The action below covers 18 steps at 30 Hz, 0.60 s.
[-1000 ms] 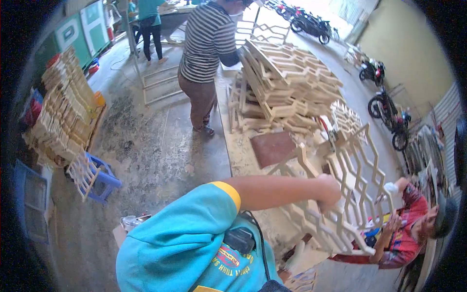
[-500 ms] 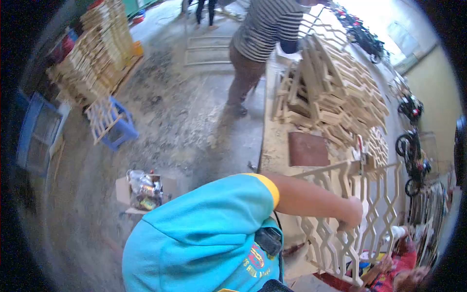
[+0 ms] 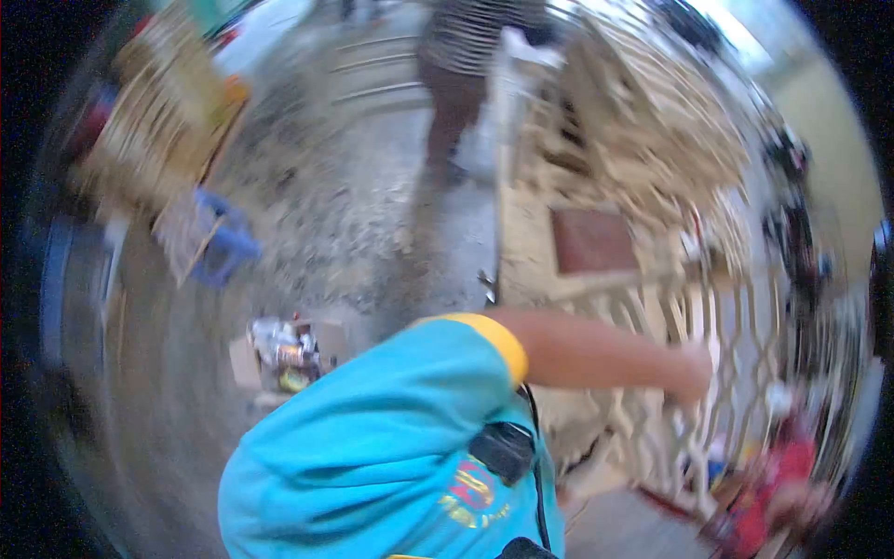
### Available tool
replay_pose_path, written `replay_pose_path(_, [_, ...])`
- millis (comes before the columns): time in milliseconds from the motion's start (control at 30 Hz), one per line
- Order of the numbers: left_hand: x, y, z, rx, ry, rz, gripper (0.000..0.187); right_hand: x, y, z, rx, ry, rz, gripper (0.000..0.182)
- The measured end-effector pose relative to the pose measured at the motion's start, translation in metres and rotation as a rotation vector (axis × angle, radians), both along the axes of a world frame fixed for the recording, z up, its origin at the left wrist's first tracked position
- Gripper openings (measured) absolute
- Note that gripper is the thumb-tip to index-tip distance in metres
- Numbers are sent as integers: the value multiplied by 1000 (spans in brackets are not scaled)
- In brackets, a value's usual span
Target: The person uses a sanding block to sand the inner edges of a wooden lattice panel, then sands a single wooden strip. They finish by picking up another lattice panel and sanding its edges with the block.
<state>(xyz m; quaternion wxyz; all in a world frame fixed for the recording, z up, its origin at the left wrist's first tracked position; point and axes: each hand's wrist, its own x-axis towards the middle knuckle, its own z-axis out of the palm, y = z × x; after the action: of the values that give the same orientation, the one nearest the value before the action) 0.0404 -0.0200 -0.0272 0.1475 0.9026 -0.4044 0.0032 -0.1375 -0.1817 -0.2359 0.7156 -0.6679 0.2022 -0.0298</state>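
My left hand [image 3: 691,373] reaches out to the right from a teal sleeve with a yellow cuff. It is blurred, with its fingers curled down on a slat of a pale wavy wooden lattice panel [image 3: 736,326]. This panel lies over the right part of the worktable [image 3: 526,261]. A flat reddish-brown piece [image 3: 594,240] rests on the table beyond my forearm. Farther up is a large heap of similar wooden frames [image 3: 643,130]. My right hand is out of view.
A co-worker in red [image 3: 778,475] is at the lower right, beside the panel. Another person in a striped top [image 3: 461,42] stands beyond the table. On the floor are an open cardboard box [image 3: 247,361], a blue stool [image 3: 223,247] and stacked wood [image 3: 140,140].
The view has shifted and blurred, with most of the surroundings higher in it. My left hand appears slightly higher and farther right, still at the panel.
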Motion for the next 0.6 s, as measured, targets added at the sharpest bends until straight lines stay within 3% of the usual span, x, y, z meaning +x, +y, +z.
replay_pose_path(33, [-3, 9, 1, -65, 49, 13, 26, -6, -1, -7, 58, -11, -30, 37])
replay_pose_path(67, [-2, 10, 2, 95, 0, -66, 27, -8, 3, -13, 121, -25, -55, 36])
replay_pose_path(100, [-2, 15, 3, 60, 95, -29, 28, -9, 11, -11, 204, -47, -89, 35])
replay_pose_path(133, [-1, 22, 1, 110, -16, -204, 28, -5, 14, -9, 155, -45, -60, 30])
replay_pose_path(200, [-1, 32, 9, 201, 106, -159, 37, -5, 16, 11, 26, -53, -85, 24])
replay_pose_path(233, [-10, 35, 35, 316, 150, -166, 43, -9, 16, 24, 106, -5, -89, 23])
replay_pose_path(300, [-10, 33, 34, 316, 69, -93, 48, -19, 19, 44, 229, 99, -181, 21])
replay_pose_path(333, [-3, 39, 25, 209, -133, -166, 45, -17, 18, 45, 268, 105, -113, 24])
replay_pose_path(400, [-19, 27, 48, 297, -9, -93, 39, -19, 26, 39, 245, -27, 4, 26])
replay_pose_path(500, [-24, 23, 42, 225, 65, -113, 39, -27, 17, 58, 279, 143, -138, 27])
replay_pose_path(600, [-26, 18, 44, 274, 62, -81, 39, -33, 5, 66, 294, 142, 116, 29])
